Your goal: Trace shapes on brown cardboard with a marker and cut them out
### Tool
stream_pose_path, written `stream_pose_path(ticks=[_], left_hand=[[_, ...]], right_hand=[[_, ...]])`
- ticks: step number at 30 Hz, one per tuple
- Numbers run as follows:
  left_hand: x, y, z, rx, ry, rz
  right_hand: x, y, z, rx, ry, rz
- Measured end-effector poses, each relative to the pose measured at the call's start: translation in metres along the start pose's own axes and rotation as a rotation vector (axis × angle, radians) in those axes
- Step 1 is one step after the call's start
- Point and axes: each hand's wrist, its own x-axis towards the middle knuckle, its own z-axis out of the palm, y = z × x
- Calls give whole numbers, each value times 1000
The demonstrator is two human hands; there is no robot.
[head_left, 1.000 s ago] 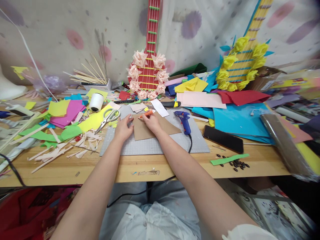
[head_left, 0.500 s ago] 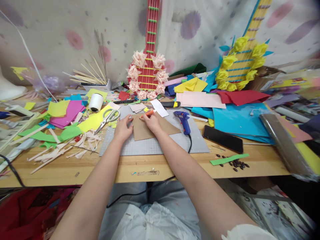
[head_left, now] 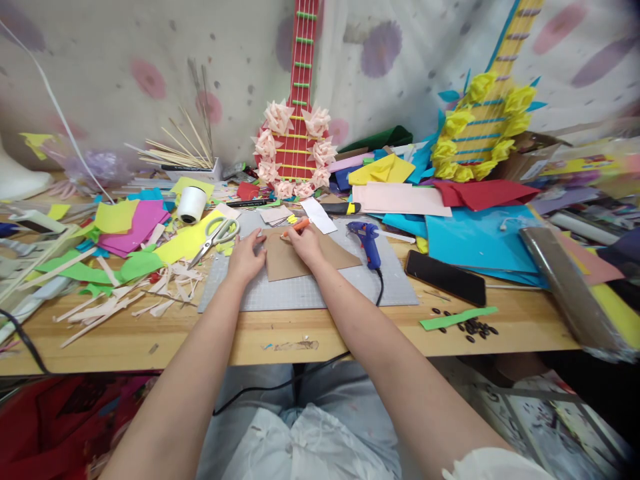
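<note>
1. From far off, I see a wooden table [head_left: 250,339] full of bits.
2. At the back stands a red toy guitar [head_left: 300,148] with strings and pink flowers on. It looks done to me.
3. I see a grey mat [head_left: 280,300] on the table.
4. The brown card [head_left: 290,261] lies flat on the mat, under both hands. I can't make out any lines on it, so I think pen work is early; how much is left, I can't tell.
5. The left hand [head_left: 247,259] has its fingers loosely apart at the card's left edge.
6. The right hand [head_left: 306,247] has its fingers bent around 1 orange pen [head_left: 301,225], tip near the card's top edge.
</note>
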Motion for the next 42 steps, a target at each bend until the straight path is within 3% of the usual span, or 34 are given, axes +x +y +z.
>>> stream_pose_path(ticks=[42], left_hand=[[0,3,-2,8,-16,-15]], right_hand=[[-6,-8,-7,60,28,12]])
